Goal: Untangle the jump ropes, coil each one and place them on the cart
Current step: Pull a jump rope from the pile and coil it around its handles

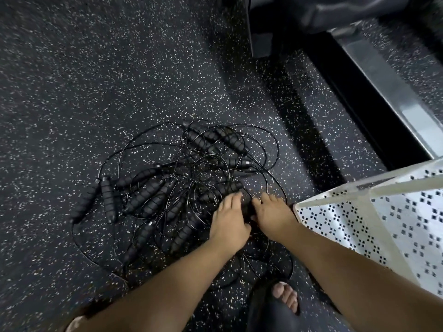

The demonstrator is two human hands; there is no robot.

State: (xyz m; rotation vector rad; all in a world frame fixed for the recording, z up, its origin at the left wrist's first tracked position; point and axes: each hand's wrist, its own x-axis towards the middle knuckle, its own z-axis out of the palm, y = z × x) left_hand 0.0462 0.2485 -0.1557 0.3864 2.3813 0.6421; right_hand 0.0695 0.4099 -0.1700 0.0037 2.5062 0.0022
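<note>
A tangled heap of black jump ropes [182, 188] lies on the speckled floor, with several ribbed black handles and thin cords looping over one another. Both my hands reach down into its right side. My left hand [227, 219] lies over the cords with its fingers curled onto a handle. My right hand [273, 212] is beside it, fingers bent down into the same spot. What each hand holds is hidden under the fingers. The white perforated cart [374, 212] stands just right of my right hand.
Dark speckled rubber floor [96, 92] spreads to the left and back. A black and grey metal equipment base [383, 92] runs diagonally at the upper right. My foot in a black sandal [285, 298] stands at the bottom, beside the cords.
</note>
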